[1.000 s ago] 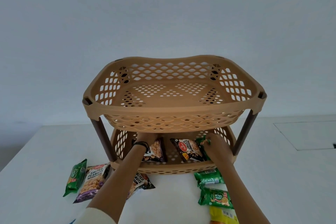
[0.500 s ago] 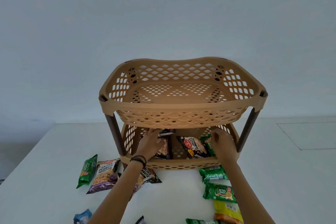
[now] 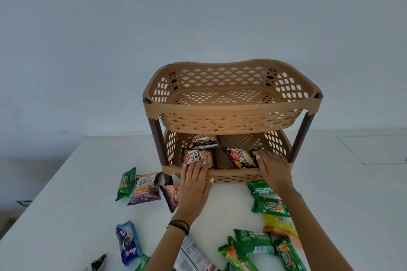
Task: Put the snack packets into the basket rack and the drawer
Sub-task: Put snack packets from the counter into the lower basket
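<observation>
At twelve o'clock from the spread left hand (image 3: 193,185) lies a peanut packet (image 3: 198,158); another packet (image 3: 239,157), ten o'clock from the spread right hand (image 3: 274,170).

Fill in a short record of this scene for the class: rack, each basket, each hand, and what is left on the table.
Rack: two-tier basket rack on a white table
Upper basket: no packets visible
Lower basket: three dark peanut packets and a green packet, partly hidden
Left hand: straight fingers rest on the front-left peanut packet
Right hand: reaches over the rim, fingers straight, at the green packet
Left on table: loose packets on both sides of the arms
Drawer: not in view
</observation>
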{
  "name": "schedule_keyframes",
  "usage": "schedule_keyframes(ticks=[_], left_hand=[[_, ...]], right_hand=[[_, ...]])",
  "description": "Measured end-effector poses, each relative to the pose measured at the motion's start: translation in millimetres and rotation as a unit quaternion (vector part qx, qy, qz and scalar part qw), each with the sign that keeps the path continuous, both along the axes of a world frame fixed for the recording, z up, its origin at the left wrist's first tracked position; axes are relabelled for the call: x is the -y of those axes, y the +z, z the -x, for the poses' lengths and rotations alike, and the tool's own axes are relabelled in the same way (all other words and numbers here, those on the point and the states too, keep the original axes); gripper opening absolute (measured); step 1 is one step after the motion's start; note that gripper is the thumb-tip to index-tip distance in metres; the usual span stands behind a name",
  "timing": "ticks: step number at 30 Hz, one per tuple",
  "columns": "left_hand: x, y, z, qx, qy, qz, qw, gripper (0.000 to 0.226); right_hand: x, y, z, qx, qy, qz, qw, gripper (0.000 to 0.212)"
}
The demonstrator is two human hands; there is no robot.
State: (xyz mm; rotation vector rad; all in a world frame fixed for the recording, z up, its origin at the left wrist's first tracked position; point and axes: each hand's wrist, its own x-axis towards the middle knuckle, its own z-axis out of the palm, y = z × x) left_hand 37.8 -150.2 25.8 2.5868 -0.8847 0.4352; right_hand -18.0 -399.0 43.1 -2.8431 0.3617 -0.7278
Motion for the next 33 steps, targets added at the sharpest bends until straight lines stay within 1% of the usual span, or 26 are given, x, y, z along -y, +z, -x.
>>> schedule_keyframes(ticks=[2, 3, 5, 7, 9, 11, 13, 15, 20, 24, 27, 33], left_hand=[[-3, -4, 7, -0.013, -0.003, -0.001, 1.0, 0.049], [-5, -7, 11, -0.032, -0.009, 0.008, 0.999, 0.052], [-7, -12, 15, -0.07, -0.032, 0.018, 0.997, 0.062], [-8, -14, 25, -0.082, -0.062, 0.031, 0.994, 0.064], [-5, -14, 37, -0.102, -0.109, 0.049, 0.988, 0.06], [0, -15, 53, -0.155, -0.158, 0.057, 0.974, 0.051], [5, -18, 68, -0.223, -0.193, 0.057, 0.954, 0.045], [11, -21, 82, -0.252, -0.223, 0.03, 0.941, 0.042], [20, -26, 98, -0.264, -0.25, -0.031, 0.931, 0.044], [22, -30, 104, -0.258, -0.253, -0.067, 0.93, 0.048], [23, -32, 107, -0.25, -0.245, -0.083, 0.933, 0.05], [23, -35, 111, -0.223, -0.227, -0.099, 0.943, 0.053]], right_hand=[[-6, -3, 10, -0.002, 0.01, -0.013, 1.0, 0.053], [-10, -5, 15, -0.008, 0.013, -0.031, 0.999, 0.054], [-15, -12, 25, -0.015, 0.013, -0.059, 0.998, 0.046], [-21, -18, 36, -0.015, 0.019, -0.073, 0.997, 0.041], [-28, -23, 48, 0.002, 0.039, -0.118, 0.992, 0.052], [-36, -28, 62, 0.032, 0.039, -0.18, 0.982, 0.062], [-42, -35, 74, 0.038, 0.018, -0.234, 0.971, 0.065], [-45, -42, 85, 0.016, -0.006, -0.261, 0.965, 0.065], [-41, -57, 106, -0.091, -0.057, -0.213, 0.971, 0.049], [-36, -59, 119, -0.159, -0.034, -0.179, 0.97, 0.05], [-36, -57, 125, -0.182, -0.03, -0.163, 0.969, 0.053], [-36, -50, 127, -0.197, -0.048, -0.128, 0.971, 0.058]])
